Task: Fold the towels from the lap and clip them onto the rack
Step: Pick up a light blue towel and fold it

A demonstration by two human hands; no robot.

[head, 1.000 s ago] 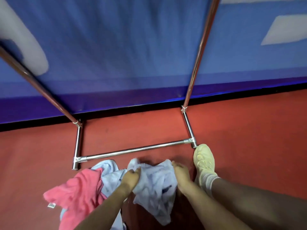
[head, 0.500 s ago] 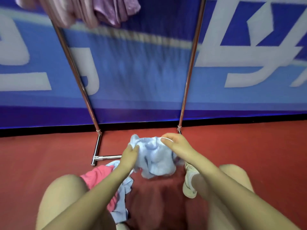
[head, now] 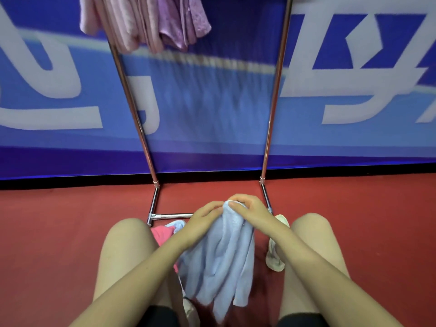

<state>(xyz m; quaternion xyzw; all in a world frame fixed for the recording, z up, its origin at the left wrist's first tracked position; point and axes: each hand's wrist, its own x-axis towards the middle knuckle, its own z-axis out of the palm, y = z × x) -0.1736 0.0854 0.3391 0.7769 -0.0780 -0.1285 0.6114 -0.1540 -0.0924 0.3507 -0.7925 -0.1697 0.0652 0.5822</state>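
A pale blue towel [head: 221, 260] hangs bunched between my knees, held up by its top edge. My left hand [head: 203, 220] grips that edge from the left, and my right hand [head: 247, 206] pinches it from the right, fingers curled. The two hands are close together. A pink towel [head: 162, 234] and a bit of another pale blue one [head: 175, 224] lie low behind my left forearm. The chrome rack [head: 273, 102] stands just ahead, its base bar [head: 172, 215] beyond my hands. Pink and purple towels [head: 146, 20] hang from its top.
A blue banner wall [head: 70, 90] with white lettering stands behind the rack. The floor [head: 365, 220] is red. My bare knees [head: 127, 241] flank the towel. A cream shoe [head: 274, 258] rests beside my right leg.
My hands lifted the pale blue towel off the heap and came close together at its top edge. It now hangs long. The view tilted up, showing the towels on the rack.
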